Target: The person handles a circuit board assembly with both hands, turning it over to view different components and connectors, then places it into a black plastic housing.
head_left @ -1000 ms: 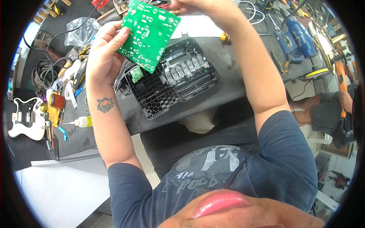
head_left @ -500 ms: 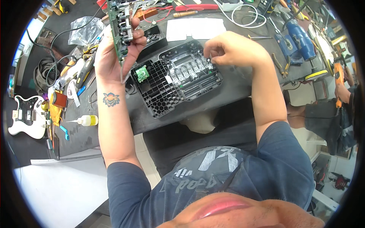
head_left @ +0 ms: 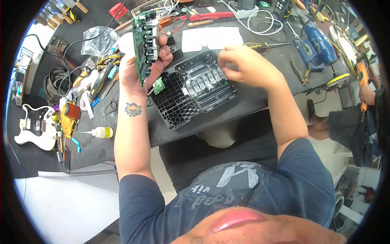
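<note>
My left hand (head_left: 131,75) is wrapped round the edge of a green circuit board (head_left: 140,51), which stands nearly upright and carries a row of metal and black parts. A grey cable runs from its lower end toward a small green board (head_left: 159,86) on the housing. The black plastic housing (head_left: 178,112) lies open on the bench, with a honeycomb grid at its left and clear plastic pieces (head_left: 205,81) at its right. Over the housing's upper right corner, my right hand (head_left: 243,64) has its fingers curled together; whatever is in them is hidden.
White sheets (head_left: 211,38) and a screwdriver (head_left: 268,45) lie behind the housing. Pliers (head_left: 300,73) and a blue cylindrical tool (head_left: 323,44) are at right. Left are a yellow-liquid bottle (head_left: 101,132), a white guitar body (head_left: 44,140) and scattered tools. Another person's hand (head_left: 367,95) is far right.
My left hand has moved right and slightly down with the circuit board, nearer the housing. My right hand has dropped slightly, its fingers still curled. The whole view has shifted a little.
</note>
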### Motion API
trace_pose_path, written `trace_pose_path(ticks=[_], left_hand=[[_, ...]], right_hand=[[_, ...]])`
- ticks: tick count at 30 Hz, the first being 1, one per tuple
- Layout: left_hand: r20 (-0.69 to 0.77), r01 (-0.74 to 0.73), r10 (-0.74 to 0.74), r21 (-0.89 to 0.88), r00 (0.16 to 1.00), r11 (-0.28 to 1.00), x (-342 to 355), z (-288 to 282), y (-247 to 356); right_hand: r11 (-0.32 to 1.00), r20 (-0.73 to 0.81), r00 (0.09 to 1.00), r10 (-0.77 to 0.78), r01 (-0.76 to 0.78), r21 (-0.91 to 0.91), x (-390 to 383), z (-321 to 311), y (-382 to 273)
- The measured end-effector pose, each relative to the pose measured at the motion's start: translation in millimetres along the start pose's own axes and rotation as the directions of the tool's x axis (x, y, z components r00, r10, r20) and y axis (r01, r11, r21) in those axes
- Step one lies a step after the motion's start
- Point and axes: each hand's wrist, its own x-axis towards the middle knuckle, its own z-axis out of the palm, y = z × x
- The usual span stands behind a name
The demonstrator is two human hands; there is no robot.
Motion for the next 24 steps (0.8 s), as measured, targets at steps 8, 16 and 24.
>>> trace_pose_path(ticks=[8, 16, 24], left_hand=[[-0.009, 0.086, -0.086, -0.005, 0.996, 0.996, 1, -2, -9], [0.038, 0.083, -0.082, -0.003, 0.996, 0.997, 5, -2, -6], [0.059, 0.067, -0.066, -0.016, 0.996, 0.998, 4, -2, -4]], right_hand=[[0.992, -0.164, 0.984, 0.068, -0.049, 0.117, -9, 14, -9], [0.982, -0.225, 0.973, 0.046, -0.003, 0.189, -17, 18, 6], [0.986, -0.27, 0.961, -0.063, 0.101, 0.13, -13, 23, 9]])
